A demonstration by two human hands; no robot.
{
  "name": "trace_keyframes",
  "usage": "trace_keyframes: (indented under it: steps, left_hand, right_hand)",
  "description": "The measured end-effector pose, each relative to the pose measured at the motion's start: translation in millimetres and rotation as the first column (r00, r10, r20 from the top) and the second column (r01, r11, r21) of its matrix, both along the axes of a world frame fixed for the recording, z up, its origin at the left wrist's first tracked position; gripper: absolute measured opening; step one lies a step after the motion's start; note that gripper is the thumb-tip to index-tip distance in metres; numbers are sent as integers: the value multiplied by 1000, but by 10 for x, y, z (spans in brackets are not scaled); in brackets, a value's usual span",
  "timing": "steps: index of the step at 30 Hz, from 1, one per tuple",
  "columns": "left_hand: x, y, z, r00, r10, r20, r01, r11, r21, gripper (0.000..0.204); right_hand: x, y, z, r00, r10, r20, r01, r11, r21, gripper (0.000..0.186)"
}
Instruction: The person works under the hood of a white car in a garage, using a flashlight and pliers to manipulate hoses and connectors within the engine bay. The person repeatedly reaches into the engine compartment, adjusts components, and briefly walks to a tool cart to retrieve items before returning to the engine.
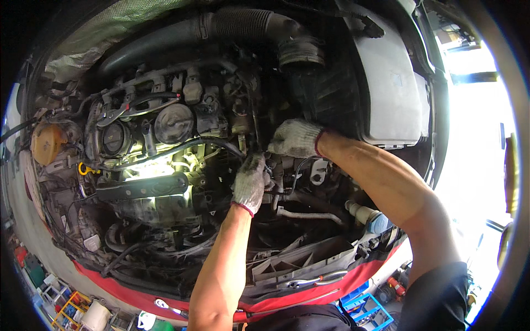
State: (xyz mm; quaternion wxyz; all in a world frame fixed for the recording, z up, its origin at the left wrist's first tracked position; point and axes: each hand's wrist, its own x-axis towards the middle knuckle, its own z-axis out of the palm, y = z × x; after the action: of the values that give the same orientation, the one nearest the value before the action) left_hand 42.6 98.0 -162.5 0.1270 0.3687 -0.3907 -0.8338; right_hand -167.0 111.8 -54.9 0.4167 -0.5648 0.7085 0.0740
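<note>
Both my hands wear pale knitted work gloves, soiled dark in places, deep in an open engine bay. My left hand (248,182) is closed on something small I cannot make out, right of the engine, where a black hose (215,142) ends. My right hand (292,138) is just above and right of it, fingers curled down among dark parts; whatever they hold is hidden. Below are thin pipes (309,215) and a white bracket (318,171). A bright light shines on the engine beside a yellow dipstick loop (84,169) and a long dark bar (141,186).
A large ribbed intake duct (234,25) crosses the top. A grey box (389,88) is at upper right, an orange reservoir (45,143) at left. Red fabric (127,289) covers the front edge; blue (367,309) and yellow (69,306) carts stand below.
</note>
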Motion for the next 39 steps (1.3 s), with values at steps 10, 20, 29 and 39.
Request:
trace_keyframes:
  steps: [10, 20, 29, 39]
  left_hand:
    - [-520, 267, 660, 595, 120, 795, 464, 756, -461, 59]
    - [-501, 124, 423, 663, -11, 749, 480, 774, -414, 49]
    - [-417, -81, 498, 757, -293, 583, 462, 872, -161, 40]
    - [-399, -54, 565, 692, -172, 701, 496, 819, -289, 52]
  right_hand:
    - [6, -113, -24, 943, 307, -128, -296, 950, 99, 34]
    - [-55, -144, 87, 880, 389, -274, -450, 867, -215, 32]
    - [-279, -62, -389, 860, 486, -157, -507, 776, -375, 18]
    - [-7, -349, 131, 978, 169, -122, -162, 985, 67, 37]
